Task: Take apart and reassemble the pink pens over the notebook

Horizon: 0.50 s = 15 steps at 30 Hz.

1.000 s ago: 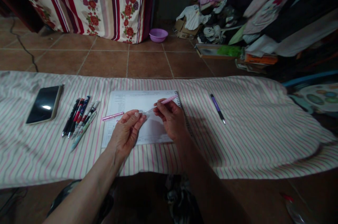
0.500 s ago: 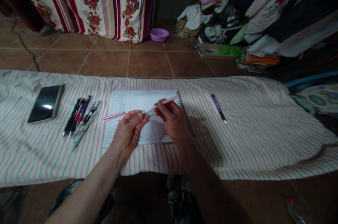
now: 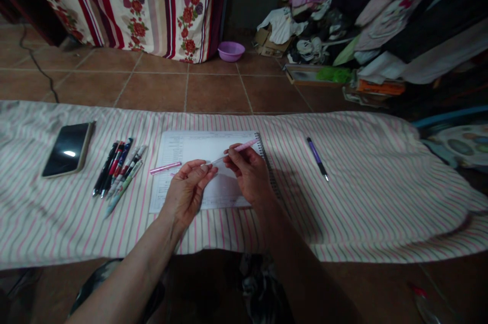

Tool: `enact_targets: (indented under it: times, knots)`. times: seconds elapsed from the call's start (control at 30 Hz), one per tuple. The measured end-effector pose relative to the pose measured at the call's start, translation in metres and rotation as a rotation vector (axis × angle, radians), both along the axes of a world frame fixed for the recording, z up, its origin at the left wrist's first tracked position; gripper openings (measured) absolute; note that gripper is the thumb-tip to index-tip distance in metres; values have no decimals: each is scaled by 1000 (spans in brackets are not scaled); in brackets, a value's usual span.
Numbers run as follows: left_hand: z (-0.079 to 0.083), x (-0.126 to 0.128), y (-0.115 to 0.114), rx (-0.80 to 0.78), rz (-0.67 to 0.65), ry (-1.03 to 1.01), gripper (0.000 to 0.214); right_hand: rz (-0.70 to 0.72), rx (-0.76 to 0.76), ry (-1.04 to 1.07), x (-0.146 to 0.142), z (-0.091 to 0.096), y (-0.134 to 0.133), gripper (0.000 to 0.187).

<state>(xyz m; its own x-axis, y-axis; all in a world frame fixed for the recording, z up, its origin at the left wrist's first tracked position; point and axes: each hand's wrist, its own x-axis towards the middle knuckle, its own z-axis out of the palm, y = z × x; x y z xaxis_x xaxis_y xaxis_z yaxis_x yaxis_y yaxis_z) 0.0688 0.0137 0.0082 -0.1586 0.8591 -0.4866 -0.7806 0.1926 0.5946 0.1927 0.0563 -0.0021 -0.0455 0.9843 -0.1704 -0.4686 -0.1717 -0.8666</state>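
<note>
My right hand [image 3: 247, 174] is closed round a pink pen [image 3: 239, 148], its pink end pointing up and right. My left hand [image 3: 188, 189] pinches the thin pale tip end of that pen between thumb and fingers. Both hands hover over a spiral notebook [image 3: 190, 148] lying open on a striped cloth [image 3: 362, 197]. A pink pen cap or part [image 3: 164, 167] lies on the notebook's left edge, just left of my left hand.
A row of several pens [image 3: 118, 169] lies left of the notebook, and a dark phone [image 3: 68, 149] further left. A purple pen [image 3: 317, 158] rests on the cloth to the right. Beyond are tiled floor, a purple bowl [image 3: 231, 51], a floral curtain and piled clothes.
The hands have barely moved; the view has shifted slightly. My left fingers stay at the pen's tip.
</note>
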Motion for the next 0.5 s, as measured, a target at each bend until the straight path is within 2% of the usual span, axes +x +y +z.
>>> enact_targets:
  times: [0.5]
  knots:
    - [0,0,-1,-18,8,4,16,-16,-8,-8,-1,-1,0,19]
